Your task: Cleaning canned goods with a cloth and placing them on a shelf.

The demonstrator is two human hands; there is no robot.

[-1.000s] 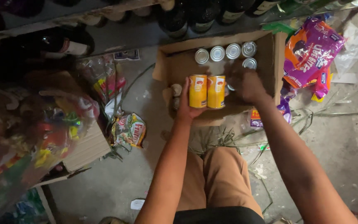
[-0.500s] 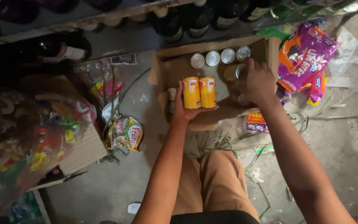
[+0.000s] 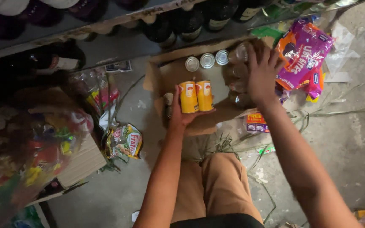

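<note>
1. A cardboard box [image 3: 170, 78] is set open on the floor; silver-topped cans [image 3: 207, 60] are stood inside.
2. The right hand [image 3: 262, 71] is spread over the box's cans, nothing clasped.
3. Two yellow cans [image 3: 196, 96] are held upright, long axes vertical, in the left hand [image 3: 182, 116] above the box; they are best kept level and together.

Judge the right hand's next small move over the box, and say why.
Probably close the right hand on a can below it and lift. It is spread over the cans in the cardboard box, while the left hand already holds two yellow cans.
</note>
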